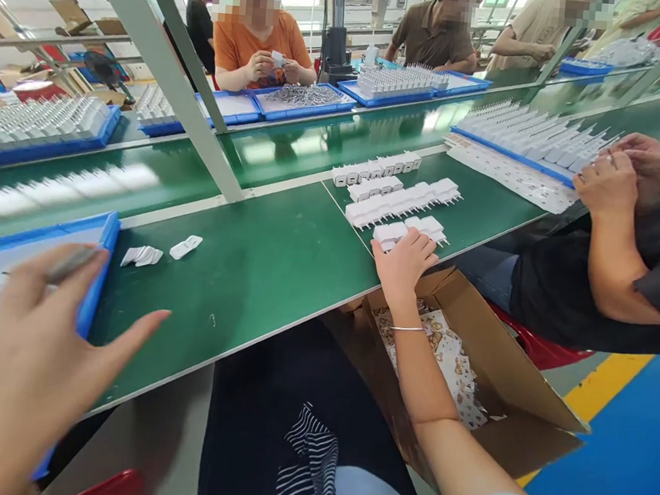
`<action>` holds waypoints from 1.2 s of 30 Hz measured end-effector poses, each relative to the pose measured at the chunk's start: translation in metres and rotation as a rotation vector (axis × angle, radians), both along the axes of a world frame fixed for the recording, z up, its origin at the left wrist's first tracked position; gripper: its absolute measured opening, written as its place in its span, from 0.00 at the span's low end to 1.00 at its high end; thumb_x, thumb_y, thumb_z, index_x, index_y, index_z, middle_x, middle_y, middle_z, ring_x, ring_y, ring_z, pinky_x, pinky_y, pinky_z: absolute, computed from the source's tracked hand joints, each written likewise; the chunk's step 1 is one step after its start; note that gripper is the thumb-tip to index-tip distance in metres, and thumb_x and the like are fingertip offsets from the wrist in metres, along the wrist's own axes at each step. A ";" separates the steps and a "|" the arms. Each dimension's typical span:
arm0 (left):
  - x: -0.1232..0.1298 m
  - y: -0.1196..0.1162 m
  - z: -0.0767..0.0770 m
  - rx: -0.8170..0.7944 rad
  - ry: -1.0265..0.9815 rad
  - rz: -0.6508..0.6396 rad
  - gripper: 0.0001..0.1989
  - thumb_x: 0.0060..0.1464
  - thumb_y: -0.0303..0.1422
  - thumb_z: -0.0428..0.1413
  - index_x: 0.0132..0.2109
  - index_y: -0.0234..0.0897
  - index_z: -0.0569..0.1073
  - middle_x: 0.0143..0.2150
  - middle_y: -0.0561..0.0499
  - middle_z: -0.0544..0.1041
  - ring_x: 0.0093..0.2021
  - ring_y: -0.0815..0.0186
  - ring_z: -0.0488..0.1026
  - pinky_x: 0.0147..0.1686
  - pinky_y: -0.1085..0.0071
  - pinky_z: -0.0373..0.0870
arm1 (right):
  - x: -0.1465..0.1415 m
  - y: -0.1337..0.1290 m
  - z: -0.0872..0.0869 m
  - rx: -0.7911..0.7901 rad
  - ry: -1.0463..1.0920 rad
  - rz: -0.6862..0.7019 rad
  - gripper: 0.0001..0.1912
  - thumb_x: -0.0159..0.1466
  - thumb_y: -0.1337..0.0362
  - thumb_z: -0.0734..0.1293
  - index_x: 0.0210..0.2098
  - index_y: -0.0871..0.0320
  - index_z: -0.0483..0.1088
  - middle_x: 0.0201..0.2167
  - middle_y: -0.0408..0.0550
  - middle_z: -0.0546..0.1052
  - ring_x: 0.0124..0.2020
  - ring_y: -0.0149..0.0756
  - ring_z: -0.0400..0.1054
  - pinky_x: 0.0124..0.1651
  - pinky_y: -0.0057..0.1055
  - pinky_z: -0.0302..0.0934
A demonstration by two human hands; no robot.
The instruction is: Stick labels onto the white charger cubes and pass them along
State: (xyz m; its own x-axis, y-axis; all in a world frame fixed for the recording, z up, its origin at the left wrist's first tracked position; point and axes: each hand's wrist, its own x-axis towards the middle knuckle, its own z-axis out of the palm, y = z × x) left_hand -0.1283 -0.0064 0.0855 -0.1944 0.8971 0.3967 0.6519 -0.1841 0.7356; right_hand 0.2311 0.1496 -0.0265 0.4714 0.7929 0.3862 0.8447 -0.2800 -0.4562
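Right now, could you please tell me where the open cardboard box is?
In the head view, the cardboard box is on the right, lower than the green table, partly beneath the right forearm.

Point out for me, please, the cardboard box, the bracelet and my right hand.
Cardboard box (491,346): head view, on the inner side of its wall.
Bracelet (407,329): head view, on the thin band across the wrist.
Right hand (402,268): head view, on the back of the hand.
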 end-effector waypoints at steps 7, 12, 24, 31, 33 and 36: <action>0.106 -0.019 -0.070 -0.311 -0.662 -0.035 0.36 0.44 0.46 0.72 0.61 0.50 0.74 0.72 0.48 0.63 0.67 0.44 0.70 0.70 0.44 0.63 | -0.026 -0.036 -0.010 0.244 0.217 0.250 0.33 0.56 0.57 0.75 0.55 0.62 0.61 0.51 0.63 0.72 0.55 0.58 0.65 0.59 0.58 0.61; 0.150 -0.009 -0.071 -0.300 -0.874 -0.248 0.44 0.35 0.45 0.76 0.62 0.45 0.75 0.72 0.43 0.61 0.71 0.41 0.63 0.71 0.48 0.60 | -0.087 -0.116 -0.018 0.656 0.526 0.688 0.38 0.58 0.55 0.73 0.61 0.53 0.54 0.55 0.56 0.65 0.55 0.48 0.66 0.54 0.49 0.69; 0.148 -0.003 -0.065 0.065 -0.599 -0.408 0.21 0.48 0.31 0.71 0.51 0.41 0.82 0.56 0.41 0.80 0.58 0.55 0.76 0.60 0.54 0.76 | -0.097 -0.160 -0.005 0.610 0.774 0.919 0.24 0.61 0.58 0.63 0.57 0.47 0.58 0.50 0.55 0.67 0.53 0.52 0.69 0.52 0.55 0.69; 0.122 -0.010 -0.063 0.005 -0.688 -0.592 0.22 0.47 0.35 0.72 0.51 0.44 0.83 0.54 0.42 0.81 0.59 0.54 0.76 0.60 0.53 0.76 | -0.068 -0.128 0.013 0.162 1.210 1.093 0.12 0.64 0.55 0.71 0.44 0.50 0.70 0.40 0.48 0.74 0.40 0.39 0.72 0.39 0.36 0.71; 0.117 -0.011 -0.065 -0.069 -0.767 -0.629 0.21 0.46 0.40 0.72 0.49 0.44 0.84 0.52 0.42 0.82 0.60 0.50 0.75 0.57 0.50 0.78 | -0.065 -0.121 0.016 0.011 1.317 1.216 0.14 0.61 0.53 0.75 0.42 0.51 0.73 0.37 0.45 0.75 0.35 0.35 0.71 0.33 0.31 0.70; 0.111 -0.013 -0.070 -0.186 -0.861 -0.716 0.22 0.45 0.45 0.71 0.48 0.43 0.84 0.43 0.42 0.85 0.62 0.45 0.73 0.54 0.47 0.79 | -0.063 -0.117 0.022 -0.167 1.452 1.349 0.16 0.60 0.51 0.77 0.39 0.53 0.73 0.30 0.41 0.76 0.26 0.29 0.69 0.25 0.26 0.66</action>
State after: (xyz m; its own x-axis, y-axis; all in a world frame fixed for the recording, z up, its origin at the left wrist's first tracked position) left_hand -0.0172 -0.0191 0.0151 0.2434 0.9428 0.2279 -0.2947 -0.1520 0.9434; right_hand 0.1686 0.0331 -0.0044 -0.5197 0.8222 0.2322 -0.4050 0.0023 -0.9143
